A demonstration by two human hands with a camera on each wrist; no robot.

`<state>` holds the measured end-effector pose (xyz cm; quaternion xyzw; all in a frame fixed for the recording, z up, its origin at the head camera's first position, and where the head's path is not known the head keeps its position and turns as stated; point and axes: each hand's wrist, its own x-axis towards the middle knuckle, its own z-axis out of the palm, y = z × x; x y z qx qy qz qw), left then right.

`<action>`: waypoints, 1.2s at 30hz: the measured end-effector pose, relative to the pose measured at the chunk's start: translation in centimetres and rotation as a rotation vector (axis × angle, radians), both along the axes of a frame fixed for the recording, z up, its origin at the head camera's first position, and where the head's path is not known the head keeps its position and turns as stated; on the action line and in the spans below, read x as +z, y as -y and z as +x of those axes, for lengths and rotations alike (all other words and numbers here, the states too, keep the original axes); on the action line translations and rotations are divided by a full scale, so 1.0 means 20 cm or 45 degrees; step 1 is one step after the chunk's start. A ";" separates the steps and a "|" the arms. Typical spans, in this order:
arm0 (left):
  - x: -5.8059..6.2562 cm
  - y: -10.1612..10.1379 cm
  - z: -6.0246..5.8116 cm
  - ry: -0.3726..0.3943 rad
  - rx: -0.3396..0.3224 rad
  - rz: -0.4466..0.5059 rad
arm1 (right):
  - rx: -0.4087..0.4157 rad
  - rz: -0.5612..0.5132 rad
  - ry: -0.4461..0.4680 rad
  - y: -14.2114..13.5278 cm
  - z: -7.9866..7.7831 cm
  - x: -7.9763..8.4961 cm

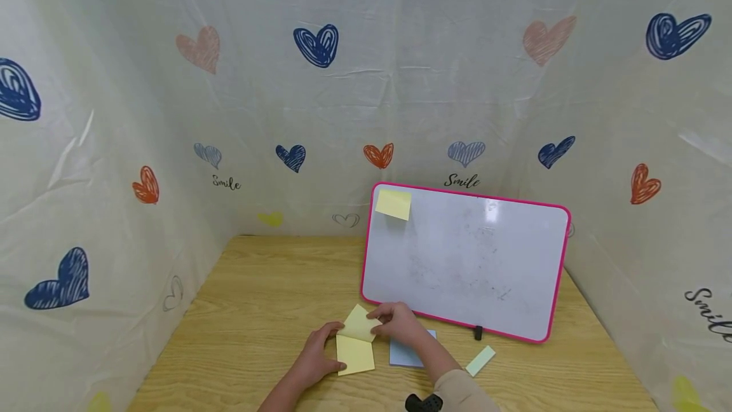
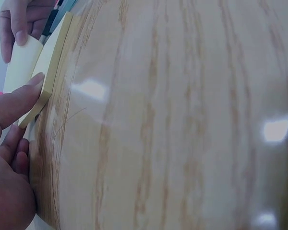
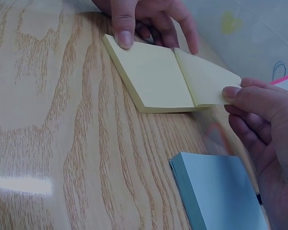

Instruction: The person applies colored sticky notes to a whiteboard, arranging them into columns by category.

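A pad of yellow sticky notes (image 1: 355, 355) lies on the wooden table, its top sheet (image 1: 359, 324) lifted up and folded back toward the whiteboard. My left hand (image 1: 315, 356) grips the pad at its left side, thumb on the top near corner and fingers by the far edge. With thumb and fingers my right hand (image 1: 398, 323) pinches the edge of the lifted sheet (image 3: 209, 79). The sheet still joins the pad along its far edge. Right of the yellow pad, a blue sticky-note pad (image 3: 221, 191) sits partly under my right forearm in the head view.
A pink-framed whiteboard (image 1: 463, 266) leans at the back right, with one yellow note (image 1: 393, 204) at its upper left. A black clip (image 1: 478, 333) shows at its lower edge. A narrow pale green pad (image 1: 480, 360) lies to the right. Heart-printed curtains (image 1: 320, 107) surround the table.
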<state>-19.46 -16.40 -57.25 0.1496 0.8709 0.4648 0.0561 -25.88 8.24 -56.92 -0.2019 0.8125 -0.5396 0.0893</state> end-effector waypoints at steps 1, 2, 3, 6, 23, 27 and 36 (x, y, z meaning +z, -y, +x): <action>0.00 0.00 0.00 0.003 -0.001 0.003 | -0.001 -0.007 -0.008 0.00 0.00 0.00; 0.00 0.00 0.00 0.007 -0.003 0.005 | -0.006 -0.013 -0.005 0.00 0.00 0.00; 0.00 0.00 0.00 0.009 -0.005 0.007 | -0.010 -0.020 0.001 0.00 0.01 0.01; 0.00 0.00 0.00 0.011 -0.009 0.015 | -0.019 -0.031 0.008 -0.01 0.01 0.01; -0.01 0.01 -0.01 -0.048 -0.017 -0.037 | -0.107 -0.093 -0.041 -0.03 -0.02 0.01; -0.01 0.01 -0.01 -0.056 -0.028 -0.033 | -0.133 -0.134 -0.030 -0.03 -0.02 0.02; 0.00 0.01 -0.01 0.005 -0.073 -0.013 | -0.171 -0.168 -0.083 -0.05 -0.03 0.05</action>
